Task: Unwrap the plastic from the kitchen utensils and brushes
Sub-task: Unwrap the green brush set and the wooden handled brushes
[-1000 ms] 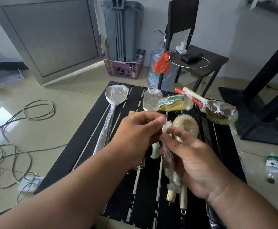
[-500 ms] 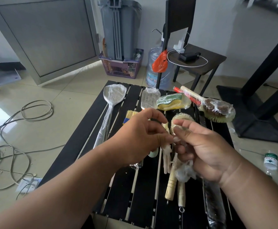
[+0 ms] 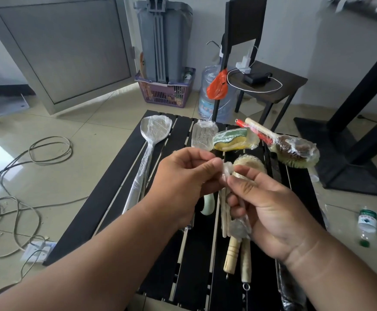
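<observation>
Compared with half a second ago, the two hands have drawn closer together and risen slightly, and a small wad of plastic wrap (image 3: pixel 228 169) now shows between their fingertips where before it hung lower, bunched under the right palm. The left hand (image 3: pixel 183 180) has its fingers curled, thumb and forefinger pinching the wad from the left; the right hand (image 3: pixel 270 207) pinches it from the right with its own thumb and forefinger, while its lower fingers curl round a bundle of thin pale sticks (image 3: pixel 224 212) and crumpled film that hangs below. The spoon (image 3: pixel 148 151), the sponge (image 3: pixel 234 139) and the round brush (image 3: pixel 295 150), all wrapped in film, lie where they did, beyond the hands on the black slatted table (image 3: pixel 106 203): the spoon to the left, the sponge straight ahead, the brush ahead to the right. Two wooden handles (image 3: pixel 233 254) lie on the table just under the right hand. What the sticks belong to is hard to tell, since both hands cover their upper ends. A bristly pale head (image 3: pixel 250 161) shows only partly behind the right fingers, and a green-white object (image 3: pixel 207 206) peeks out below the left hand, mostly hidden. At the lower right a dark film-wrapped item (image 3: pixel 291 290) is cut off by the right forearm and the frame edge.
</observation>
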